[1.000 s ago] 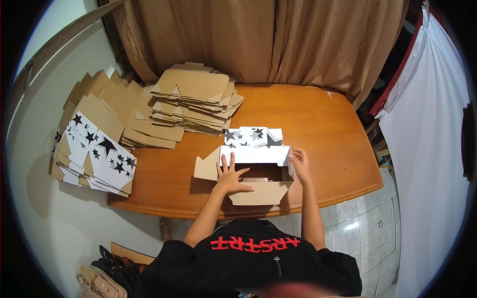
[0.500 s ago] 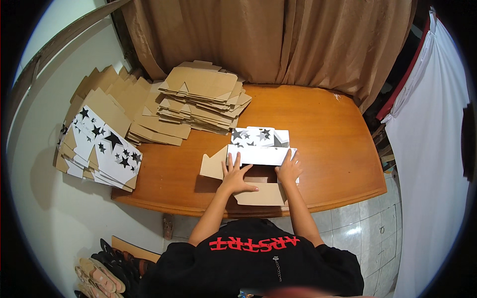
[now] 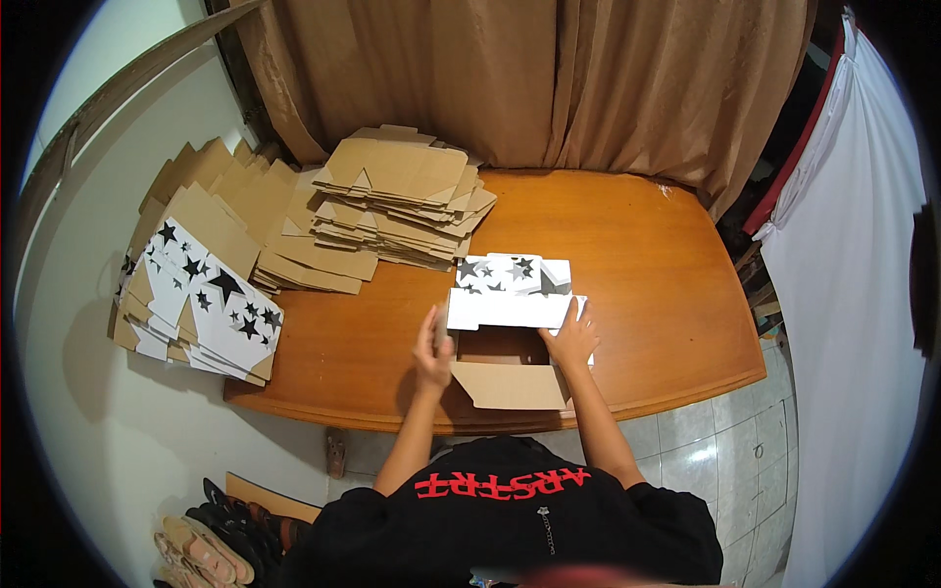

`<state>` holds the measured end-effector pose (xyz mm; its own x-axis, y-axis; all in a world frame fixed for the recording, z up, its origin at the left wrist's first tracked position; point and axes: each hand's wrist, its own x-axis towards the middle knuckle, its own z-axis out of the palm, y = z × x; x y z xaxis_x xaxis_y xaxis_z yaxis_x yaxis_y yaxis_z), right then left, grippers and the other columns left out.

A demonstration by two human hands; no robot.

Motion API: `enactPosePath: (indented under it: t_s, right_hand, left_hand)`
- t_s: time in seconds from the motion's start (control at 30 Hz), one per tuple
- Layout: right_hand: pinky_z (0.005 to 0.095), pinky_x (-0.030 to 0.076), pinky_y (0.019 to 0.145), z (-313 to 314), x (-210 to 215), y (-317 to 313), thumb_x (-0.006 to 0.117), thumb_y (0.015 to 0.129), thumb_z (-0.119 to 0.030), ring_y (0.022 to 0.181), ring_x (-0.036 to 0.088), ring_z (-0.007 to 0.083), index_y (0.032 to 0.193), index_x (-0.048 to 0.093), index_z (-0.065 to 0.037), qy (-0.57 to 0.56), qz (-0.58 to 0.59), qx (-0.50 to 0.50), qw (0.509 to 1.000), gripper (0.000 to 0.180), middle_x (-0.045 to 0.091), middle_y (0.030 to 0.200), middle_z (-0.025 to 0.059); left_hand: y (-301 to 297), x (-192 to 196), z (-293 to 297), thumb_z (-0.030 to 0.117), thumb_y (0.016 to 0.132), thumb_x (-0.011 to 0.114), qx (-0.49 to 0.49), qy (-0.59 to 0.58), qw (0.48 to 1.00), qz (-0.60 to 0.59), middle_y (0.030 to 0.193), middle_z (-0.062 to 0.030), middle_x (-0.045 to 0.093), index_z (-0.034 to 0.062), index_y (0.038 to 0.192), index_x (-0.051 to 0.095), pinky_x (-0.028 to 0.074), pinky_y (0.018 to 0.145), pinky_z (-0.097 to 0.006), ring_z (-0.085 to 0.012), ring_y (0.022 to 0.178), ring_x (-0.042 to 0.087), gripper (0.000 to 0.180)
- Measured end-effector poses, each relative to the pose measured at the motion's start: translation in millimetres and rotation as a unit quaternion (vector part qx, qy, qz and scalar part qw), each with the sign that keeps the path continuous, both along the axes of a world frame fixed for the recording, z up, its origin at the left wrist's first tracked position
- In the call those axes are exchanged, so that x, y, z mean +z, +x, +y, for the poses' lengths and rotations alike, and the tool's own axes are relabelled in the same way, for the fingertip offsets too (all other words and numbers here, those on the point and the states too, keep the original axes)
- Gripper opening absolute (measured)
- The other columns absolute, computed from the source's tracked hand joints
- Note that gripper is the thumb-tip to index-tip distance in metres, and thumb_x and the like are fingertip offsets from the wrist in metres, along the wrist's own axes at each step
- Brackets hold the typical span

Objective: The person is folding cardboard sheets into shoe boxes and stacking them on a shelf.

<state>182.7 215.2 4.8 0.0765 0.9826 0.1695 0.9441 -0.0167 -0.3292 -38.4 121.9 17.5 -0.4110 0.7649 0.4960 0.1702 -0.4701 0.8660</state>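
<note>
A partly folded cardboard box (image 3: 510, 310), white outside with black and grey stars and brown inside, lies near the table's front edge. Its near brown flap (image 3: 510, 386) hangs out toward me, and the opening shows between that flap and the white panel. My left hand (image 3: 431, 358) is upright at the box's left side, its fingers stretched out and lying along that side. At the right side my right hand (image 3: 573, 338) grips the box, thumb toward the opening and fingers over the outer edge.
The wooden table (image 3: 647, 284) carries a stack of flat brown cardboard boxes (image 3: 392, 196) at the back left. Star-printed flat boxes (image 3: 211, 294) lean at its left end. A brown curtain (image 3: 470, 78) hangs behind, and sandals (image 3: 216, 539) lie on the floor at lower left.
My left hand has left the white panel and moved to the box's left side. The left brown flap, spread outward before, is now turned up against the box. My right hand stays put.
</note>
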Motion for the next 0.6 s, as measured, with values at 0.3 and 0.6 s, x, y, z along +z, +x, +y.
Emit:
enactPosePath:
  t_s: [0.3, 0.6]
  right_hand:
    - [0.0562, 0.037, 0.081, -1, 1, -2, 0.071, 0.063, -0.048, 0.109, 0.043, 0.0385, 0.135, 0.031, -0.010, -0.001, -0.002, -0.006, 1.000, 0.091, 0.025, 0.141, 0.0164]
    - [0.0558, 0.038, 0.080, 0, 9, -7, 0.073, 0.062, -0.048, 0.109, 0.043, 0.0393, 0.135, 0.029, -0.009, -0.033, -0.011, -0.022, 0.999, 0.094, 0.025, 0.141, 0.0153]
  left_hand:
    - [27, 3, 2, 0.032, 0.072, 0.064, -0.110, -0.180, 0.911, 0.355, 0.111, -0.0153, 0.059, 0.0049, 0.119, 0.052, 0.032, 0.101, -0.044, -0.0298, 0.116, 0.048, 0.056]
    - [19, -8, 8, 0.047, 0.069, 0.063, -0.138, -0.198, 0.843, 0.481, 0.108, -0.0160, 0.056, 0.0045, 0.108, 0.060, 0.031, 0.102, -0.043, -0.0326, 0.115, 0.047, 0.058]
